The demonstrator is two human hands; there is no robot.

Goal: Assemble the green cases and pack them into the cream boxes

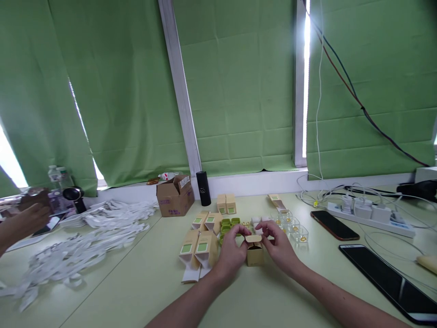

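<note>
A small kraft-coloured cardboard box (255, 258) stands upright on the table in front of me, its top flaps raised. My left hand (231, 251) has its fingers closed at the box's left side and top edge. My right hand (279, 245) pinches at the right side of the same top. Left of my hands are several window-fronted cartons (202, 248) with their flaps open. Small green square containers (225, 223) sit just behind my left hand, partly hidden. Clear containers with yellow centres (300, 234) lie behind my right hand.
Two closed cartons (226, 204) stand farther back, near a brown cardboard box (175, 197) and a black cylinder (203, 188). White straps (92, 246) spread across the left. On the right are phones (334, 225), a tablet (389, 278) and a cabled power strip (370, 218). Another person's hand (30, 218) shows far left.
</note>
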